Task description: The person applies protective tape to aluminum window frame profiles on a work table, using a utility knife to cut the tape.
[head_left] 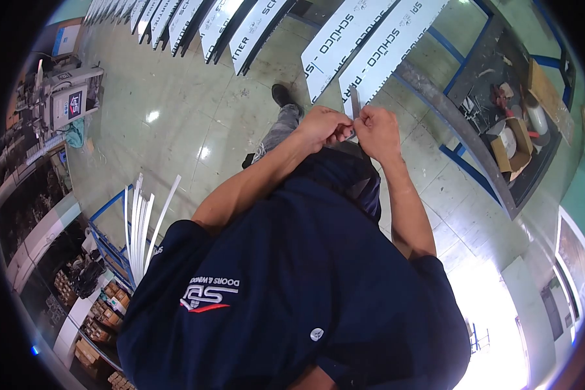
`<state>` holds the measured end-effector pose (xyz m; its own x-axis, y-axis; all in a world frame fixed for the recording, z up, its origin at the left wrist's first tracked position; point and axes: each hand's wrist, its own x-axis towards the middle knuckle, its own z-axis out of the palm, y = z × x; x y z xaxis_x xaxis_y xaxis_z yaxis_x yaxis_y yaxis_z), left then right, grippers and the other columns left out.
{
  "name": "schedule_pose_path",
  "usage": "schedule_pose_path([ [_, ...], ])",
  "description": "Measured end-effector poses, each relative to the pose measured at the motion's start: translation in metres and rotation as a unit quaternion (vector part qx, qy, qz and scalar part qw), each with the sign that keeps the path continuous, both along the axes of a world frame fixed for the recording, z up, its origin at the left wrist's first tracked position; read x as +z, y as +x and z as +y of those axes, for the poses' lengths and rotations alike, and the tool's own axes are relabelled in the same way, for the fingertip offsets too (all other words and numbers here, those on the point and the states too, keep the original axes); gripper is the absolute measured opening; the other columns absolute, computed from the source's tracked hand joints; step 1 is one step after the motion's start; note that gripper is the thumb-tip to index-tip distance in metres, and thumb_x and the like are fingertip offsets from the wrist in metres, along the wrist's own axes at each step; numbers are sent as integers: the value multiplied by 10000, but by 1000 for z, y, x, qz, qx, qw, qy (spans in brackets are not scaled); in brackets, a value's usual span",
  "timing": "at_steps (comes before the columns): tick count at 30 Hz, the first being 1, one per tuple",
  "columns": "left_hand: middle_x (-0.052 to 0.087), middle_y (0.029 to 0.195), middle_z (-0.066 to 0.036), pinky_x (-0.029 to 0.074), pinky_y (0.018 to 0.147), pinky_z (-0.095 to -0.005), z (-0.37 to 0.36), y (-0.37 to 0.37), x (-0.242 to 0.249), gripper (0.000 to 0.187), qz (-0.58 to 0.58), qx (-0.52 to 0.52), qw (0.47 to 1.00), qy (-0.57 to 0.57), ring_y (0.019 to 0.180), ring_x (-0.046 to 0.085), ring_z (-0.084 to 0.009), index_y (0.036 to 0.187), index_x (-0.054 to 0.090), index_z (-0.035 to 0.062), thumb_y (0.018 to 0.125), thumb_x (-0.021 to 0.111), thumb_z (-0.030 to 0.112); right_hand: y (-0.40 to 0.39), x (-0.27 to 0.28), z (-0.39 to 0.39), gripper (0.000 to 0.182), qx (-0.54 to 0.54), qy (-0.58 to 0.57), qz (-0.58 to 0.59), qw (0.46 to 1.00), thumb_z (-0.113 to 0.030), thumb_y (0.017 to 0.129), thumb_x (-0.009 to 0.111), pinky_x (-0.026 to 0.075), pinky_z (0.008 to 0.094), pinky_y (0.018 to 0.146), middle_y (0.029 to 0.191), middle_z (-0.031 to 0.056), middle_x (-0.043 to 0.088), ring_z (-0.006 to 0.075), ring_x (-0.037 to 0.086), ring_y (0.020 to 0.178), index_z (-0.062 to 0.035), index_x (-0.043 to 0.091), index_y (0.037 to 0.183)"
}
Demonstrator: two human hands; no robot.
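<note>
Both hands meet in front of my body, close to the end of a white film-covered profile [370,73] printed with SCHÜCO. A thin grey strip [355,104] sticks up between them. My right hand [378,133] is closed around the strip's lower part. My left hand [325,129] is pinched just beside it, its fingertips at a small dark piece too small to name. Another wrapped profile [335,49] lies to the left of the first one.
More wrapped profiles [257,32] line the top. At the right stands a dark-topped bench [487,149] with a cardboard box [519,153], screws and tools. White strips [141,227] lean on a blue rack at the lower left. A machine [68,104] stands far left.
</note>
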<state>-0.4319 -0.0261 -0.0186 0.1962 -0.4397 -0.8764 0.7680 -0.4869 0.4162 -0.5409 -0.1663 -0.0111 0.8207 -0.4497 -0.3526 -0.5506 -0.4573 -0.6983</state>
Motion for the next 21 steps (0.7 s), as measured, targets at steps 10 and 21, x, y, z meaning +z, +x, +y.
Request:
schedule_pose_path([
  [10,611,678,-15,322,453,-237,-4,25,23,184,11,24,999,-27,545,524,-103,794,693,35,921,708,167,3,5,-11,156,-27,101,9,995,-159,816,704,525,487,766,721,177,662,386,672,803,-9,677,782],
  [21,613,685,-6,333,477,-240,-4,26,20,186,21,26,999,-20,542,519,-103,814,691,45,934,701,187,11,-1,-8,178,7,46,-1,999,-184,830,704,507,497,761,735,170,667,391,661,833,-18,660,785],
])
